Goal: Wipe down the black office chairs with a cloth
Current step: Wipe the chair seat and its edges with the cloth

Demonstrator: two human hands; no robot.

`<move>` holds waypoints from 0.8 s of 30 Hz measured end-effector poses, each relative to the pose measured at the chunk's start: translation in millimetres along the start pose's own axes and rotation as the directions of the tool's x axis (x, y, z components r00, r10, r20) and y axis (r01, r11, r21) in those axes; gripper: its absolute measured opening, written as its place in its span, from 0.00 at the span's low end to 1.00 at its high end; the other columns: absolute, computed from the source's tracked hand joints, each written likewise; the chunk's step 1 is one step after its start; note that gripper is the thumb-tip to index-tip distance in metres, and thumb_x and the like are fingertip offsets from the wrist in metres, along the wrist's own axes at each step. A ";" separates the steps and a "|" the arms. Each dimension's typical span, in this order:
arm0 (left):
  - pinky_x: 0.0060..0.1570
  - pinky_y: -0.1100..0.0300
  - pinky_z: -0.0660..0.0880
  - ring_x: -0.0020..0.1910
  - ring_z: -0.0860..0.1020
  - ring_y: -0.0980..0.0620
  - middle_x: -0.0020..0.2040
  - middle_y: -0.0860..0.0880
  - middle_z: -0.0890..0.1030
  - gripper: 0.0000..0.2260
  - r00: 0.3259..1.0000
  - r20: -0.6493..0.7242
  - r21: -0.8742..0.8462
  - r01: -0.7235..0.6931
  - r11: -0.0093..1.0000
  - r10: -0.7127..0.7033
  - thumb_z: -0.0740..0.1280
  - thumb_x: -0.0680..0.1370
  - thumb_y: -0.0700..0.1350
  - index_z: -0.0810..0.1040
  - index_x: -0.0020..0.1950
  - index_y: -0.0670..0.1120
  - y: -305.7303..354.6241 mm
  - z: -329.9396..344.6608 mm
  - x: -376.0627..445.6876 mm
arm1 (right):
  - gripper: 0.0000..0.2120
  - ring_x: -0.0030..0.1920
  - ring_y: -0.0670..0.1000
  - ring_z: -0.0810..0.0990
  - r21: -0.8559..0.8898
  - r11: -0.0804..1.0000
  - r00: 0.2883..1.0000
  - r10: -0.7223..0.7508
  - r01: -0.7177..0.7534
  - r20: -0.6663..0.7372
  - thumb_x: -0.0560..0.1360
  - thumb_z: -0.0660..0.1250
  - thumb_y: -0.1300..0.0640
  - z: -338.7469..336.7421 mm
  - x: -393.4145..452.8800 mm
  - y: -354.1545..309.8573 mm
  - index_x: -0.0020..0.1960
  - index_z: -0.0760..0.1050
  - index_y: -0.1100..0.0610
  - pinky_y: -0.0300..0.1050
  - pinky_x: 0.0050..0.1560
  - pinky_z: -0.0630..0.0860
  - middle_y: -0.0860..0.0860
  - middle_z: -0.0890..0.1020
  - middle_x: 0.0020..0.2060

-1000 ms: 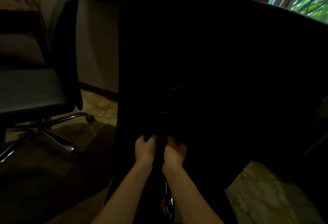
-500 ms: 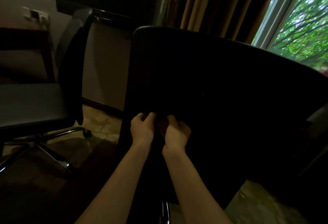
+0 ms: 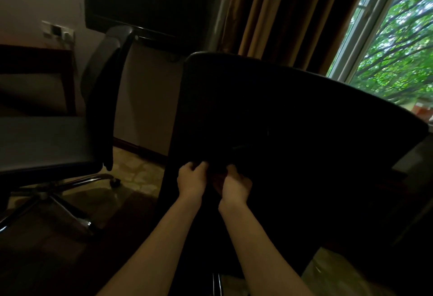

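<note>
A big black chair (image 3: 293,136) filled the middle and right of the frame, with its wide dark back turned toward the person. Two bare arms reached up from the bottom of the frame. The left hand (image 3: 191,182) and the right hand (image 3: 235,186) were close together, low on the chair back, just below the middle of the frame. The fingers of both hands were curled around something dark between them, right up against the chair. It could have been the cloth, but it was too dark there to tell. A second black chair (image 3: 46,141) stood at the left of the frame, turned sideways, with its flat seat and thin back showing. Its shiny metal legs (image 3: 54,192) with small wheels stood on the floor (image 3: 138,173), which had a pale pattern. Behind that chair, at the far left, was a dark wooden desk (image 3: 35,66). A wall socket (image 3: 58,30) was on the wall in the upper left. A black screen (image 3: 147,0) hung at the top of the frame. Brown curtains (image 3: 281,14) hung beside it, and a window (image 3: 398,37) in the upper right showed green trees.
</note>
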State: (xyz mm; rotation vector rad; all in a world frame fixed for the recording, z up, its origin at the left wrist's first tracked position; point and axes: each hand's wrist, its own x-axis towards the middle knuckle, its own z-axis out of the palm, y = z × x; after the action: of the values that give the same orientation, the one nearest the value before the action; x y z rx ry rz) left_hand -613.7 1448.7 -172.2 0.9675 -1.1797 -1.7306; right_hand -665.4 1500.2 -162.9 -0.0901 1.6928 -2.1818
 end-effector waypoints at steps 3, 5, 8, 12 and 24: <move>0.55 0.41 0.79 0.47 0.83 0.42 0.46 0.41 0.84 0.06 0.993 -0.002 -0.009 -0.117 0.993 0.117 0.68 0.78 0.46 0.82 0.46 0.44 45.0 12.0 -6.9 | 0.12 0.47 0.58 0.84 0.067 0.996 0.997 -0.064 0.060 0.051 0.79 0.67 0.57 12.1 -13.2 -48.0 0.58 0.78 0.64 0.53 0.48 0.83 0.59 0.84 0.48; 0.55 0.43 0.79 0.48 0.83 0.43 0.47 0.42 0.84 0.06 0.983 0.011 -0.035 -0.184 0.982 0.184 0.68 0.78 0.46 0.82 0.45 0.46 77.4 20.2 -13.3 | 0.12 0.46 0.58 0.84 0.095 0.990 0.990 -0.116 0.108 0.085 0.79 0.67 0.56 19.3 -24.2 -81.5 0.56 0.79 0.64 0.50 0.46 0.83 0.59 0.84 0.47; 0.54 0.44 0.80 0.48 0.83 0.43 0.47 0.42 0.84 0.06 0.971 0.024 -0.080 -0.235 0.969 0.238 0.69 0.77 0.46 0.81 0.44 0.45 120.7 29.6 -22.7 | 0.10 0.43 0.56 0.85 0.121 0.976 0.975 -0.195 0.181 0.111 0.78 0.68 0.57 29.2 -36.6 -121.0 0.52 0.80 0.64 0.47 0.42 0.83 0.58 0.85 0.44; 0.52 0.47 0.81 0.47 0.83 0.45 0.46 0.44 0.84 0.05 0.964 0.026 -0.086 -0.260 0.962 0.263 0.69 0.78 0.47 0.81 0.44 0.46 126.5 32.6 -29.8 | 0.09 0.43 0.54 0.85 0.081 0.959 0.958 -0.278 0.272 0.076 0.77 0.68 0.56 30.9 -35.7 -122.5 0.50 0.81 0.62 0.48 0.44 0.84 0.55 0.85 0.43; 0.53 0.45 0.81 0.45 0.83 0.46 0.44 0.46 0.84 0.05 0.966 0.017 -0.072 -0.257 0.964 0.259 0.70 0.77 0.46 0.81 0.41 0.48 128.1 42.0 -37.2 | 0.09 0.44 0.53 0.85 0.018 0.941 0.938 -0.338 0.338 0.070 0.78 0.68 0.54 18.3 -28.8 -131.4 0.49 0.82 0.59 0.52 0.48 0.83 0.54 0.85 0.43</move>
State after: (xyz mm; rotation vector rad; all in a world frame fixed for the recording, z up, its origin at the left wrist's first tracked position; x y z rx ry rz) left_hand -612.4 1466.6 -33.5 0.7166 -1.1967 -1.5685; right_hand -666.9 1519.8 -28.6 -0.4874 1.7352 -2.3900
